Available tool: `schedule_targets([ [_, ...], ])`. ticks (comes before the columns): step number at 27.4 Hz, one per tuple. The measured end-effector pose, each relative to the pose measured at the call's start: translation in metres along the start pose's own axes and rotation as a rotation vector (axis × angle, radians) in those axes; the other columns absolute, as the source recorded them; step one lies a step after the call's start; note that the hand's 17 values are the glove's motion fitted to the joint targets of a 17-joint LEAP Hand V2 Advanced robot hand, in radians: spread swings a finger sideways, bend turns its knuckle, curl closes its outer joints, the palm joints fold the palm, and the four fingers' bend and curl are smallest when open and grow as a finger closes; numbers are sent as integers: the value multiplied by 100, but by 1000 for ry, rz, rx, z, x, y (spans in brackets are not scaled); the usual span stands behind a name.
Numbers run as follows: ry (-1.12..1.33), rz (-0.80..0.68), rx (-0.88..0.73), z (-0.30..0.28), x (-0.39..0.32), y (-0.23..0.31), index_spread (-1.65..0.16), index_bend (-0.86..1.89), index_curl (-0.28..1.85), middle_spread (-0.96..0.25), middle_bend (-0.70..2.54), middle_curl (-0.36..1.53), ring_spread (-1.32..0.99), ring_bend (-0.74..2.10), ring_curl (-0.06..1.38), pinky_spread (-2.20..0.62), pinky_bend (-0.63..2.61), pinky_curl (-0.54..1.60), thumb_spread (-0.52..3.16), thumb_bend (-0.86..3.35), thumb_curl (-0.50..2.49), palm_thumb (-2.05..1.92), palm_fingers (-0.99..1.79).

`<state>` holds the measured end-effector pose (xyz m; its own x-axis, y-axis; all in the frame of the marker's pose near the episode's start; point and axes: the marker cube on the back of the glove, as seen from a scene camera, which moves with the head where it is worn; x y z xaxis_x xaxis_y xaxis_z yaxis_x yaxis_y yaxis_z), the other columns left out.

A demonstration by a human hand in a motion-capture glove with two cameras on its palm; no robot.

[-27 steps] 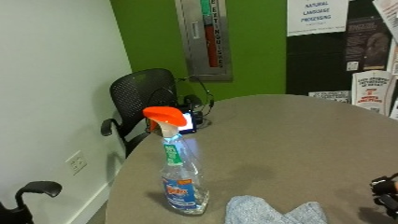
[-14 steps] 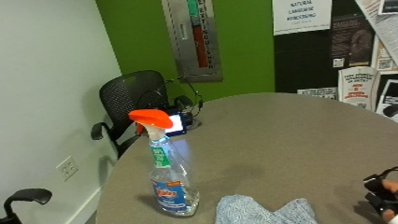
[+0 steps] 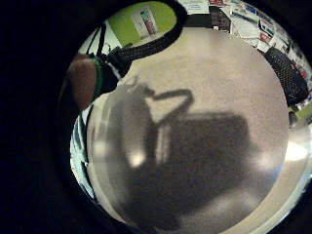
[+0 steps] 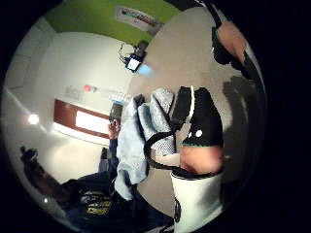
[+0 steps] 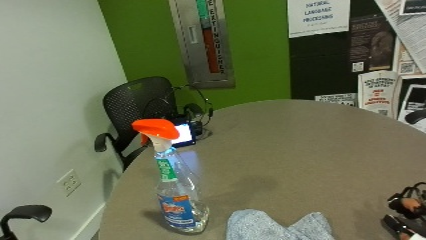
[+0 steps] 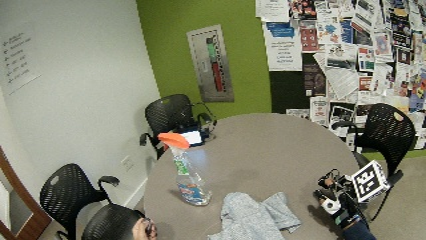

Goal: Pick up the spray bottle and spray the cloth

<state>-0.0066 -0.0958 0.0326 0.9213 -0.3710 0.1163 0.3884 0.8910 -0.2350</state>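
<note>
The clear plastic spray bottle with an orange trigger head (image 5: 174,185) stands upright on the round grey bench (image 5: 299,150), near the bench edge on the white-wall side. Its blue label faces the outside camera, and little liquid shows in the base. Just beside it, apart from its base, lies the crumpled light grey cloth (image 5: 276,226), spread partly flat with folds, near the bench's front edge.

The black-gloved right hand (image 6: 336,196) is low over the bench at its far side, well apart from both bottle and cloth, and holds neither. The thumb-side palm view shows the cloth (image 4: 141,141) on the bench beyond the hand's black straps. The little-finger-side palm view shows only bare bench surface (image 3: 224,83) with the hand's shadow across it. The state of the fingers cannot be told: too little of them shows in any view.

A small lit screen device (image 5: 183,135) sits at the bench's far edge, before a black mesh chair (image 5: 136,107). A second black mesh chair (image 6: 383,132) stands by the poster wall.
</note>
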Motion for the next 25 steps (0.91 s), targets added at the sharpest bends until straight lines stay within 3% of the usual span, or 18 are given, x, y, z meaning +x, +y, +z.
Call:
schedule_targets([
  [7,174,-56,-34,14,2,-6,-29,6,27,-7,24,42,-15,41,40,-6,28,36,129,-1,50,73,109],
  [11,191,-23,-23,7,10,5,-29,9,27,-7,26,44,-16,43,41,-7,26,37,129,-1,50,73,106],
  [14,201,-1,-50,15,12,8,-28,1,23,-9,34,48,-18,55,46,-15,32,40,128,-1,50,73,119],
  [25,267,-95,-62,32,4,3,-25,13,25,-13,45,55,-22,67,53,-25,41,44,127,-2,50,67,116],
])
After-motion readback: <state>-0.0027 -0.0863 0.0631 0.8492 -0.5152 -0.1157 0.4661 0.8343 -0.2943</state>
